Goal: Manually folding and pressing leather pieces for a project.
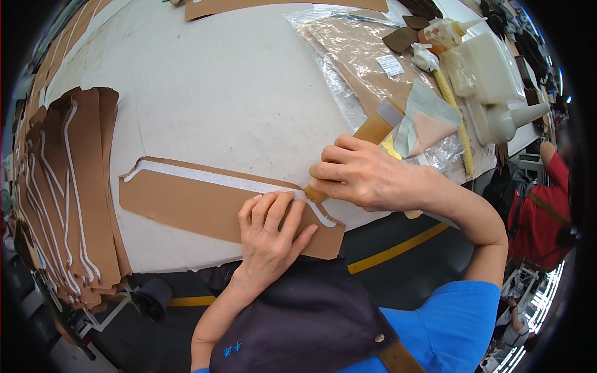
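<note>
A brown cut panel (174, 199) with a white strip (211, 178) along its upper edge lies on the pale table in front of me. My left hand (270, 239) rests on the panel's right part, its bent fingertips pressing at the strip, thumb apart. Just right of it, my right hand (364, 177) is closed around a small tan, stick-like tool (316, 194), whose lower end is at the strip's bend beside my left fingers. Much of the tool is hidden inside my grip.
Stacked brown panels (93, 186) lie left. Plastic-wrapped sheets (354, 56), a yellow stick (460, 133), cloth scraps (426, 118), a glue bottle (441, 37) and pale containers (479, 68) crowd the upper right. A person in red (541, 217) is at the right.
</note>
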Motion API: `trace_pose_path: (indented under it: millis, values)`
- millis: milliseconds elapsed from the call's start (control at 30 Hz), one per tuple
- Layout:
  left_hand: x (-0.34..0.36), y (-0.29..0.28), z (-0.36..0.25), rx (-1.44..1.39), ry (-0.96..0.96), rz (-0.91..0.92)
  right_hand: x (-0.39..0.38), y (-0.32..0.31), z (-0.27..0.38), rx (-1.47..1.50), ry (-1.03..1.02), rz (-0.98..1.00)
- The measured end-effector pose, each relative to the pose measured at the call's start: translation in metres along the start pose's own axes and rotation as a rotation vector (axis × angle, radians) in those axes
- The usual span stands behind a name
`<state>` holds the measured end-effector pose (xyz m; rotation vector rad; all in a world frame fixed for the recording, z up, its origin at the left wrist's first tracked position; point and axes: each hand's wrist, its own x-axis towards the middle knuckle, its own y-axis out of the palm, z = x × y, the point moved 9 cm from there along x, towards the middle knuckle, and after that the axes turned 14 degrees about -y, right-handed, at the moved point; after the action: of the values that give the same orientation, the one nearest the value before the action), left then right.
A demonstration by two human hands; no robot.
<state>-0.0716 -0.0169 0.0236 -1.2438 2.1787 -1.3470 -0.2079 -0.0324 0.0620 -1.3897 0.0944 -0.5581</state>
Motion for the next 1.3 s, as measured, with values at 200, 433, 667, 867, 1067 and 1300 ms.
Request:
trace_pose_path:
  millis: [200,433,667,867,1067,1300]
  values:
    - [0.000,-0.007,0.001,0.043,-0.043,-0.072,0.008,-0.001,-0.005,0.021,-0.042,-0.009]
    - [-0.005,-0.005,0.010,0.092,-0.078,-0.075,0.015,0.005,-0.015,0.080,-0.084,0.013]
    - [-0.006,-0.009,0.014,0.108,-0.104,-0.087,0.002,0.004,-0.012,0.134,-0.019,0.001]
    - [-0.007,-0.008,0.017,0.095,-0.103,-0.077,0.008,0.004,-0.017,0.145,-0.041,-0.021]
    - [-0.003,-0.020,0.020,0.119,-0.152,-0.109,0.019,0.007,-0.023,0.166,-0.101,0.003]
    - [-0.007,-0.019,0.032,0.133,-0.158,-0.074,0.033,0.011,-0.028,0.175,-0.145,0.003]
